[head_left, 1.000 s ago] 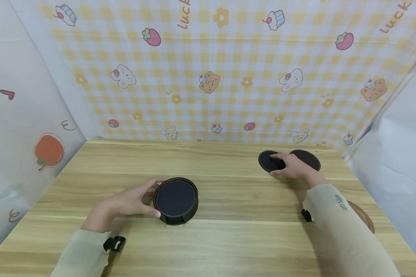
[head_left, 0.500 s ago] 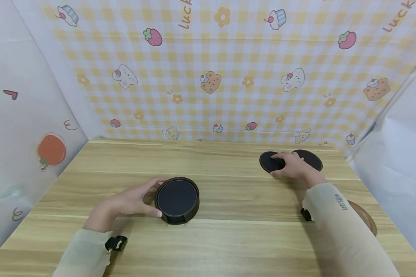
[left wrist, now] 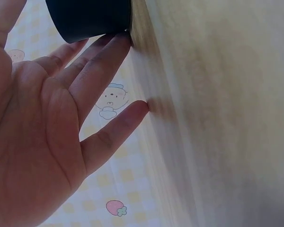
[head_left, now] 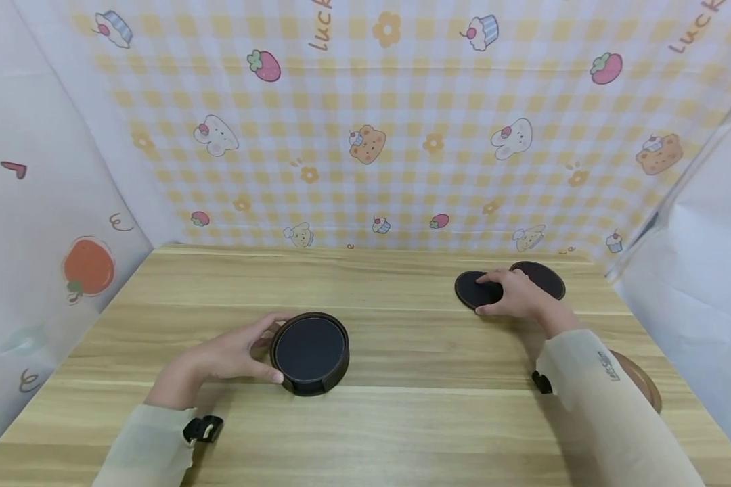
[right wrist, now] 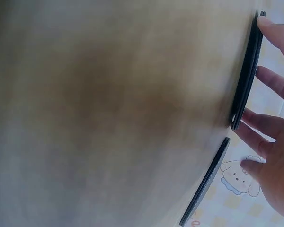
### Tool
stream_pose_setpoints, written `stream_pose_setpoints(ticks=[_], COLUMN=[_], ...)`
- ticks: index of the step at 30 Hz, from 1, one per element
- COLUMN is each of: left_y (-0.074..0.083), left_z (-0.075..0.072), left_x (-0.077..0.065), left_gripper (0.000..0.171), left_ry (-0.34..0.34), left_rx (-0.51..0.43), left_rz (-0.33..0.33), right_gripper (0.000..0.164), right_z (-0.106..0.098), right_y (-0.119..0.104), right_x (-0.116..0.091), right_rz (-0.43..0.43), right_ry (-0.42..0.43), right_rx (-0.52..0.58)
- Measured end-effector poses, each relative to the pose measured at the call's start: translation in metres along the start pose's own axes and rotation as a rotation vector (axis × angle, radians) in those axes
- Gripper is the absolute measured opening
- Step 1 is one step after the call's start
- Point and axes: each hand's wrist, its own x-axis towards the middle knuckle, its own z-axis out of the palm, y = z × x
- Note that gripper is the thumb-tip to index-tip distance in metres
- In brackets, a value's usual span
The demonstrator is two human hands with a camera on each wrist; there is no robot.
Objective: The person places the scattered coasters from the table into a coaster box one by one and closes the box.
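Two hands are at work on the table (head_left: 396, 433). We see the left hand (head_left: 237, 352) gripping the round holder (head_left: 335, 380) from its left side, thumb at the near wall and fingers curving around the rear; in the left wrist view, the little finger extends clear of the wall. We find the holder upright at left of centre, with a dark disc (head_left: 309, 348) lying flat inside its rim. We see the right hand (head_left: 518, 295) gripping the black coaster (head_left: 472, 291) at the right rear, thumb on the near edge and fingers spread across toward the opposite edge. In the right wrist view, its edge appears doubled; we cannot tell whether two pieces are stacked. We note the second coaster (head_left: 542, 277) just beside it, apart and partly covered by the hand. We locate the brown round object (head_left: 636, 379) behind the right sleeve (head_left: 609, 399).
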Motion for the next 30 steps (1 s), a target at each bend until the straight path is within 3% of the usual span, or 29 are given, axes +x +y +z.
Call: stream_pose_setpoints(ticks=[15,30], left_y=[0.001,0.003], left_z=[-0.001,0.0], left_x=[-0.002,-0.002], left_gripper=[0.096,0.097], left_ry=[-0.002,0.0], left_rx=[-0.001,-0.008], left_rz=[0.0,-0.029], right_gripper=[0.068,0.065], right_z=[0.002,0.009], right_y=[-0.014,-0.045], right_x=[-0.006,-0.001], right_rz=[-0.103,-0.181], right_ry=[0.032,0.032], right_rx=[-0.005,-0.018])
